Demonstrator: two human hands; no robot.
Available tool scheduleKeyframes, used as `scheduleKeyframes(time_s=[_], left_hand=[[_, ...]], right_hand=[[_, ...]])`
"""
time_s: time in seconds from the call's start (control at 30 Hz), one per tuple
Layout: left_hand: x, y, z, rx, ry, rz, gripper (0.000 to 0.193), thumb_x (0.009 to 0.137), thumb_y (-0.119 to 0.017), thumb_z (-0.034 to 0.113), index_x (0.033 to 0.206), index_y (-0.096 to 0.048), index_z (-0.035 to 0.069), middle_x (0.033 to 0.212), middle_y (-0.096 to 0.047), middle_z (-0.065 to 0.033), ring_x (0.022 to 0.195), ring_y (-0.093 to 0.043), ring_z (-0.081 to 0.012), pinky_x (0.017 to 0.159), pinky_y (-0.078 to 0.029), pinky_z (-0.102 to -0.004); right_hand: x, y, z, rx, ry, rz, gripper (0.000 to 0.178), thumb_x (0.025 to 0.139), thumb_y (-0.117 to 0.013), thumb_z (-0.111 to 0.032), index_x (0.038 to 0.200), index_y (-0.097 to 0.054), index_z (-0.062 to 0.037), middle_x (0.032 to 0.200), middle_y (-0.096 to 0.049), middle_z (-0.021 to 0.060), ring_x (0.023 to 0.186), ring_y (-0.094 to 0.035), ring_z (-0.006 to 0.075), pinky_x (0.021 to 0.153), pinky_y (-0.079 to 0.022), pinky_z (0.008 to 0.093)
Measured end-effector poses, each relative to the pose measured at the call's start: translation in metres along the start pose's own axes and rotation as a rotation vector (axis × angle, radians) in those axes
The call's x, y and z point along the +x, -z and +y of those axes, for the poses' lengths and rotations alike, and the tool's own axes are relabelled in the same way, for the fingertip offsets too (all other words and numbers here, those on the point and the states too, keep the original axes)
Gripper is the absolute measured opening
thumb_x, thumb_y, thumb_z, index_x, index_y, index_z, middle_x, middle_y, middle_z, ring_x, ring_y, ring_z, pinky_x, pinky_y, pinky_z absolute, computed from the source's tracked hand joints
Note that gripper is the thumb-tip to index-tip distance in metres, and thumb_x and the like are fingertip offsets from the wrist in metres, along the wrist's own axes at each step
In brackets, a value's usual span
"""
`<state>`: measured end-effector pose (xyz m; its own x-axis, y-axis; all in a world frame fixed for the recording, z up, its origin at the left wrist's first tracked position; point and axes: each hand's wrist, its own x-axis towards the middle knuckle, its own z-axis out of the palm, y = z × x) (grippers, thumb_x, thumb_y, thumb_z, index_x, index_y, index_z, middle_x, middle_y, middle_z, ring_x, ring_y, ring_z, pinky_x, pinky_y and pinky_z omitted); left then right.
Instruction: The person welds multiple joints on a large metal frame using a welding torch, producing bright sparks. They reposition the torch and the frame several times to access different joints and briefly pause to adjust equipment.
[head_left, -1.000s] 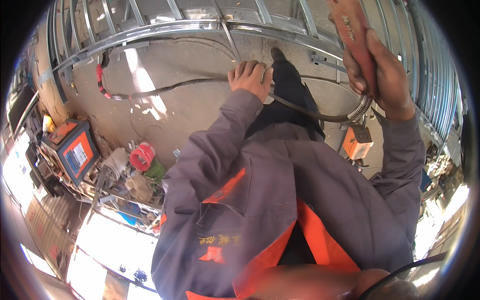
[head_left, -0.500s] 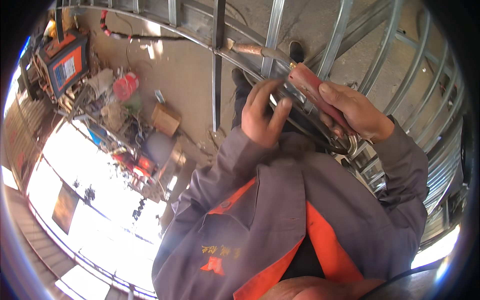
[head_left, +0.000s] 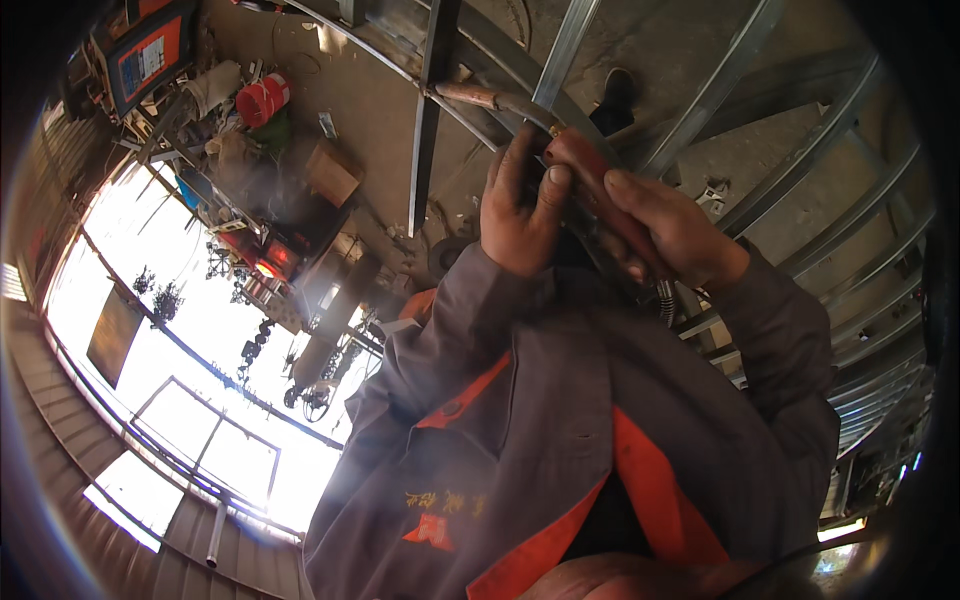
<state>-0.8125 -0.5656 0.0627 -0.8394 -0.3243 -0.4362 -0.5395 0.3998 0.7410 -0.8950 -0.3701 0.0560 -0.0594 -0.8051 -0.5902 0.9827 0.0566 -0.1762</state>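
Observation:
My right hand (head_left: 675,225) is closed around the red handle of a welding torch (head_left: 590,180), its thumb lying along the top. The torch's copper-coloured nozzle points to the upper left, close to a dark upright metal bar (head_left: 425,125). Beside the front end of the handle is my left hand (head_left: 522,212), with thumb and fingers apart and nothing seen between them. Its fingertips are dark and partly lost against the torch neck; whether they touch it I cannot tell. A ribbed cable sleeve leaves the handle's rear below my right hand.
A curved frame of metal bars (head_left: 715,80) spans the top and right. At the left are an orange-and-black machine (head_left: 150,55), a red bucket (head_left: 262,100), a cardboard box (head_left: 332,172) and piled scrap. A dark shoe (head_left: 615,95) shows on the floor beyond the bars.
The torch and my right hand have shifted slightly left in the picture. My left hand is now closer to the handle's front end. The whole view has tilted and darkened.

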Motion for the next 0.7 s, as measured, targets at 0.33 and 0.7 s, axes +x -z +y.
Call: scheduleKeyframes(time_s=[0.33,0.7], left_hand=[[0.005,-0.003,0.000,-0.094,0.034,-0.010,0.056,0.100,-0.068,0.023,0.147,-0.050,-0.003,0.130,-0.063,-0.0227,0.118,-0.065,-0.0322,0.099,-0.052,-0.0404],[0.005,-0.006,0.009,0.017,0.044,0.002,0.056,0.101,-0.066,0.023,0.147,-0.051,-0.004,0.131,-0.061,-0.0223,0.119,-0.064,-0.0310,0.099,-0.051,-0.0393]], right_hand=[[0.011,0.009,-0.002,-0.008,-0.031,-0.010,0.050,0.106,-0.046,-0.058,0.109,-0.060,-0.0099,0.069,-0.052,0.0007,0.052,-0.050,0.0090,0.048,-0.041,0.0245],[0.014,0.023,0.001,0.017,-0.056,-0.065,0.056,0.106,-0.045,-0.059,0.123,-0.060,-0.0074,0.068,-0.052,-0.0006,0.052,-0.049,0.0092,0.049,-0.040,0.0239]])
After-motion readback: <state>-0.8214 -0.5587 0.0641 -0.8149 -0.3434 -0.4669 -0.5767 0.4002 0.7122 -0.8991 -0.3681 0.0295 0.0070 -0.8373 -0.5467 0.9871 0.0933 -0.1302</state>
